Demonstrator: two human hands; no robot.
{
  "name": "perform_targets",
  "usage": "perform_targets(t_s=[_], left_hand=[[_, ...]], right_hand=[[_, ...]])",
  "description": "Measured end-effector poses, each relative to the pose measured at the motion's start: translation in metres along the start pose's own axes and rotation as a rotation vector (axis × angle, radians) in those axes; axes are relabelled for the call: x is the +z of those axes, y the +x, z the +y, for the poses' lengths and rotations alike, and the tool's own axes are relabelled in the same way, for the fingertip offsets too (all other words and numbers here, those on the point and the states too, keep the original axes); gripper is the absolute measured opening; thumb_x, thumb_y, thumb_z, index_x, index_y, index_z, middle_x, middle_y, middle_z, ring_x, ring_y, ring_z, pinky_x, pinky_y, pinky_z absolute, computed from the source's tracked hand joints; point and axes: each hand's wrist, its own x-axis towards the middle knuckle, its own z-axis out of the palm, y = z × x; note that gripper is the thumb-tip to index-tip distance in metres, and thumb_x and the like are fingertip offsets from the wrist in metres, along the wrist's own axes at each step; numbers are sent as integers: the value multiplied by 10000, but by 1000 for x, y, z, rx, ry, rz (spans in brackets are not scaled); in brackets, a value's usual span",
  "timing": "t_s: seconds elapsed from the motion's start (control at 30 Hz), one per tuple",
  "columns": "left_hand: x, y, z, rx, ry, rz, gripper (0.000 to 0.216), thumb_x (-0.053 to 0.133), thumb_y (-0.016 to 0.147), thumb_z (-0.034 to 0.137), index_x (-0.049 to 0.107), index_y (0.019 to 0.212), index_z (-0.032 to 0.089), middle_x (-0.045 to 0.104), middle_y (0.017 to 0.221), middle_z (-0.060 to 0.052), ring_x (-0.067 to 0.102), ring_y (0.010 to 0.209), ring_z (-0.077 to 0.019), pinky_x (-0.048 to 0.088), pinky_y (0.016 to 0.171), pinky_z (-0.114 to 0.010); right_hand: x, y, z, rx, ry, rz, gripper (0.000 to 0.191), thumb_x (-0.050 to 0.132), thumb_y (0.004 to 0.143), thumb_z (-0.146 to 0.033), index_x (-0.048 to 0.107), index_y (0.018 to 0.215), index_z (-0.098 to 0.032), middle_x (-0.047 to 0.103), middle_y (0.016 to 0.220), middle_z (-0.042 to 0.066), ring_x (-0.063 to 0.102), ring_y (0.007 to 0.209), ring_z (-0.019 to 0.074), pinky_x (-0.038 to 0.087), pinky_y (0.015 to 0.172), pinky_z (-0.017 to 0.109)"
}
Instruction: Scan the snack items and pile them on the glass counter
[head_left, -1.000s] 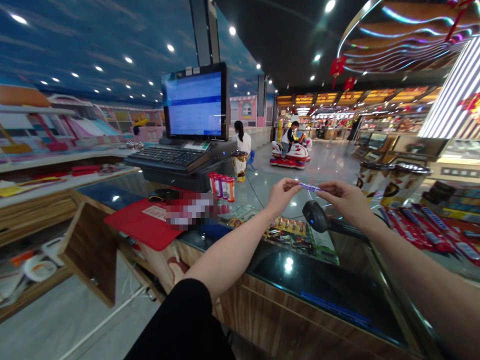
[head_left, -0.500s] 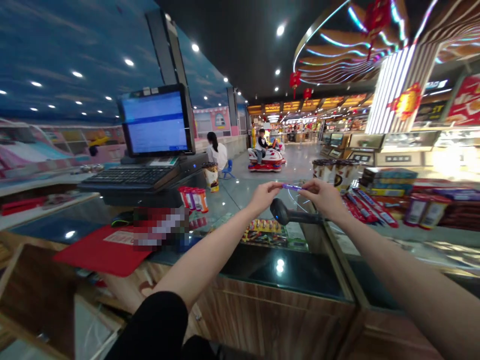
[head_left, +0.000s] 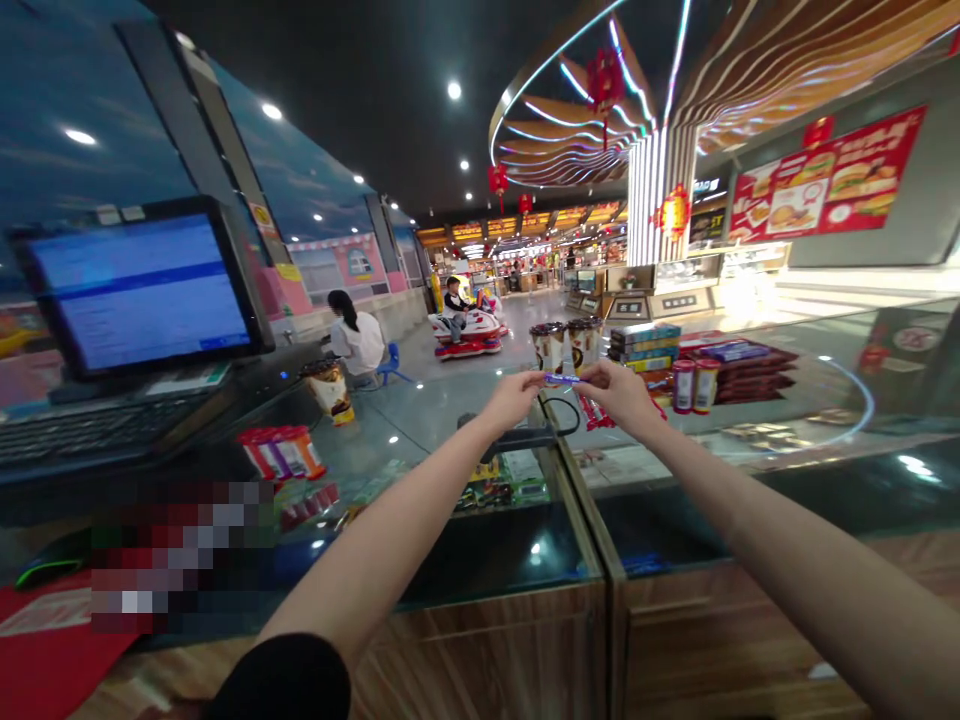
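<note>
Both my hands are raised over the glass counter [head_left: 420,440] with a slim purple stick-shaped packet [head_left: 561,379] stretched level between them. My left hand [head_left: 511,402] pinches one end of it, and the fingertips of my right hand [head_left: 619,398] pinch the other. Print on the packet is too small to read. Below my left hand lies a black handheld scanner [head_left: 525,437], partly covered by my wrist. Red-wrapped bars [head_left: 595,412] lie on the counter behind my right hand, which hides some of them.
At left stand a monitor [head_left: 142,290], a keyboard [head_left: 67,425] and a red mat [head_left: 45,650]. A patterned cup [head_left: 330,392] and small packets [head_left: 281,452] are nearer. Stacked boxes [head_left: 643,345] and brown packs [head_left: 750,375] sit right. Two people are beyond the counter.
My view has turned to the right, so the monitor and mat have shifted left in the picture. Both hands still hold the purple packet and have swung right over the counter, nearer the red bars.
</note>
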Motion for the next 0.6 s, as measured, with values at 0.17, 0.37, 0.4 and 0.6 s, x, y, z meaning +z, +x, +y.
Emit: perform_targets(t_s=[0.17,0.37,0.4,0.6], left_hand=[[29,23,7,-6,7,-29,326,547,825,96,750,1070,167,768,1033,-61,688,990,-219,503,975,-369],[62,40,14,-15,-50,-75,398,514,804,39,739,1108,162,764,1038,-69,692,1001,-205,507,965,-342],[67,43,15,-10,-53,-81,414,503,800,28,735,1117,160,764,1042,-69,693,997,-204,510,961,-340],[91,58,17,-14,10,-68,476,496,770,1,708,1172,142,763,1022,-84,700,960,-211,523,921,-335]], right_hand=[[-23,-4,15,29,-43,35,139,705,748,-331,676,822,-218,723,762,16,667,722,197,490,678,313],[-46,-7,34,91,-110,21,145,709,737,-276,707,865,-207,731,767,25,681,722,201,495,663,306],[-49,-7,38,95,-116,20,153,709,738,-269,711,878,-208,736,782,27,686,732,202,502,675,308],[-58,-14,53,78,-153,56,172,678,759,-217,719,925,-211,749,908,36,694,792,193,531,759,328]])
